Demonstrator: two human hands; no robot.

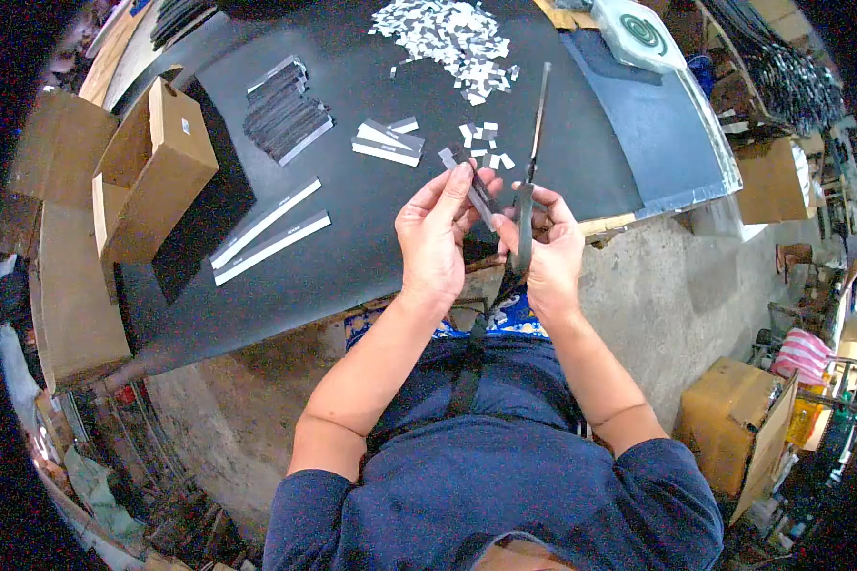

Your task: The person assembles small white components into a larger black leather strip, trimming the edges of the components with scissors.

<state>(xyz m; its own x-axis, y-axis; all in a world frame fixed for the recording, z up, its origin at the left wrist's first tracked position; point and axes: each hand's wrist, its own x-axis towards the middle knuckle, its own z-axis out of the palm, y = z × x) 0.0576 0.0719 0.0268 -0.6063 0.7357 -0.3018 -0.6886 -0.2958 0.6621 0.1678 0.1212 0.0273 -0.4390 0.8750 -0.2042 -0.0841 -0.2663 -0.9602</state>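
Over the table's front edge, my left hand (433, 238) pinches a narrow dark strip (480, 195) with a pale end between thumb and fingers. My right hand (555, 255) is closed round the dark handles of a pair of scissors (541, 119), whose blades point away from me. The right fingertips are close to the strip's lower end; whether they touch it I cannot make out. Just beyond the hands lie several small cut pieces (491, 141). Short white-and-dark strips (388, 143) are to their left, and two longer strips (274, 249) lie nearer me.
A large heap of small black and white pieces (443, 43) covers the far part of the black table (352, 247). Left of it sits a stack of dark strips (288, 114). An open cardboard box (176, 143) stands at the left. A plastic container (638, 36) is at the far right.
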